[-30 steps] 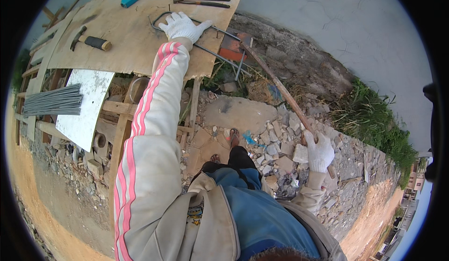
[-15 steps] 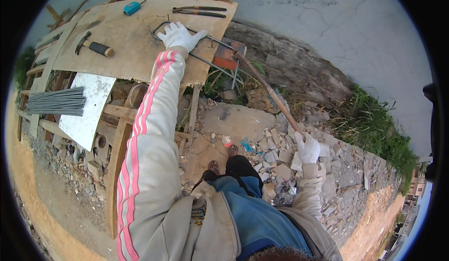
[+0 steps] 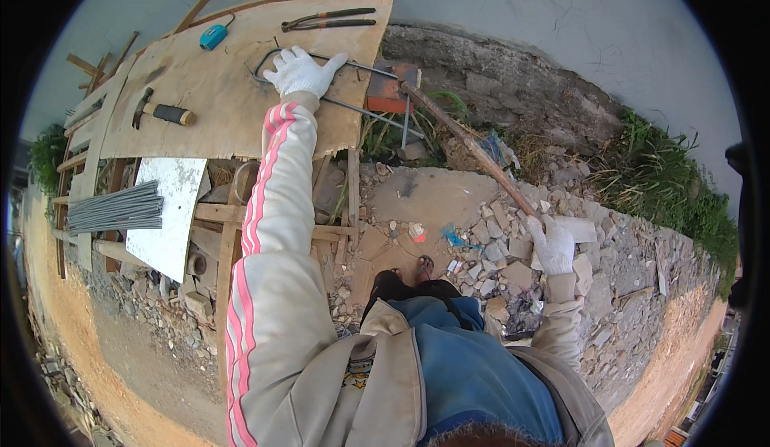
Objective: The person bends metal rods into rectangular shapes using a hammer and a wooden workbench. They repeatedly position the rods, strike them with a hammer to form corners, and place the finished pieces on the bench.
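Note:
My left hand (image 3: 302, 72), in a white knit glove, lies palm down with spread fingers on a bent grey steel rod (image 3: 353, 64) on the plywood worktop (image 3: 233, 86). Two lengths of this rod reach past the board's right edge. My right hand (image 3: 553, 242), also gloved in white, is wrapped round the near end of a long rusty bar (image 3: 473, 149). The bar's far end meets the rod beside an orange-red block (image 3: 388, 104); how they join is too small to tell.
On the board are a hammer (image 3: 163, 113), a teal tape measure (image 3: 213, 36) and long-handled pincers (image 3: 330, 20). A bundle of thin rods (image 3: 116, 208) rests on a white sheet (image 3: 180, 238) at left. Rubble (image 3: 497, 238) covers the ground; a grey wall (image 3: 626, 46) stands beyond.
The whole view has turned slightly, shifting the board left and the ground right. My left hand stays on the rod and my right keeps its hold on the bar, with no clear movement between them.

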Motion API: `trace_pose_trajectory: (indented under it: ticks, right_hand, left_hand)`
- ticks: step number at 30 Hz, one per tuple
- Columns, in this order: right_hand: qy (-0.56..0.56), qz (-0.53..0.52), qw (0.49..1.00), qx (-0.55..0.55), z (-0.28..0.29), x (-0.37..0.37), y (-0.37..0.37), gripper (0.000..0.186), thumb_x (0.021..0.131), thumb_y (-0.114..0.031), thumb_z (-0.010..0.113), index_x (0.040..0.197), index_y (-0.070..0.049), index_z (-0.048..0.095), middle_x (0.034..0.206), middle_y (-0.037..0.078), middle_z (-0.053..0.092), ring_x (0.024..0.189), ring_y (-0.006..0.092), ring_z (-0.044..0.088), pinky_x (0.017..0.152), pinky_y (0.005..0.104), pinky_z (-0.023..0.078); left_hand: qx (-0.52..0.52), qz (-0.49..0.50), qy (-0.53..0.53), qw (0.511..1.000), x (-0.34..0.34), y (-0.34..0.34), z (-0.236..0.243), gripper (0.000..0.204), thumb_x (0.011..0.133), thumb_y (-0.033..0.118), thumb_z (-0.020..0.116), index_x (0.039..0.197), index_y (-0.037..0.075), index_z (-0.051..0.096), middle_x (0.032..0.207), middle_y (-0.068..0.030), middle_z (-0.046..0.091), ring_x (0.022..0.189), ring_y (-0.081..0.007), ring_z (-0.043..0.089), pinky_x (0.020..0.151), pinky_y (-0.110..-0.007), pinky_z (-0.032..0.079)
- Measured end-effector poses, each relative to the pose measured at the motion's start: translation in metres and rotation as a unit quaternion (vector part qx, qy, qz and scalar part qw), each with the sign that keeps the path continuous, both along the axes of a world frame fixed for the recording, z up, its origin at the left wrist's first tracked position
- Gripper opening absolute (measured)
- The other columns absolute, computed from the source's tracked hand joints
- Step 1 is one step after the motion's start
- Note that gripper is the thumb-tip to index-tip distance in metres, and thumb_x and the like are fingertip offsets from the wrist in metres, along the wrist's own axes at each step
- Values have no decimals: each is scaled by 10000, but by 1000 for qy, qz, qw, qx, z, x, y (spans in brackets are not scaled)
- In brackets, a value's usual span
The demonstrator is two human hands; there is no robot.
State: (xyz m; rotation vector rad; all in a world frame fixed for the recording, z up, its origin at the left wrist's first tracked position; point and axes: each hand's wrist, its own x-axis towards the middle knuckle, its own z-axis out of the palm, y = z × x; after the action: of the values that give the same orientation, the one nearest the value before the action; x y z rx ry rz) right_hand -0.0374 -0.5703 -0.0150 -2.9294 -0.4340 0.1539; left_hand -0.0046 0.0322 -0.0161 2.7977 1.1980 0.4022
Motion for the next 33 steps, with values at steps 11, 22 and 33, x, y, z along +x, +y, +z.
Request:
trace_pose_trajectory:
  ticks: [11,22,33]
  right_hand:
    - [-48,-88,995,3,7,-82,44,644,1002,-673,608,1023,-54,785,801,236,726,809,455,718,749,540,545]
    - [-171,-133,976,-1,7,-154,95,649,1015,-674,574,940,-60,772,846,244,740,833,455,725,756,550,551]
    - [-88,-210,974,10,18,-191,127,687,999,-714,567,911,-57,748,825,274,714,841,483,712,740,568,537]
  left_hand:
    - [-19,7,6,1000,2,3,1,1288,795,953,572,1626,-19,425,1661,-243,437,1540,-401,372,1219,-642,249]
    - [-43,1,-22,999,-1,4,6,1258,803,921,611,1637,-1,419,1669,-239,421,1541,-408,353,1233,-671,198]
    - [-46,-6,-21,999,-1,4,7,1258,801,913,629,1623,-19,427,1655,-249,428,1547,-407,355,1242,-650,211]
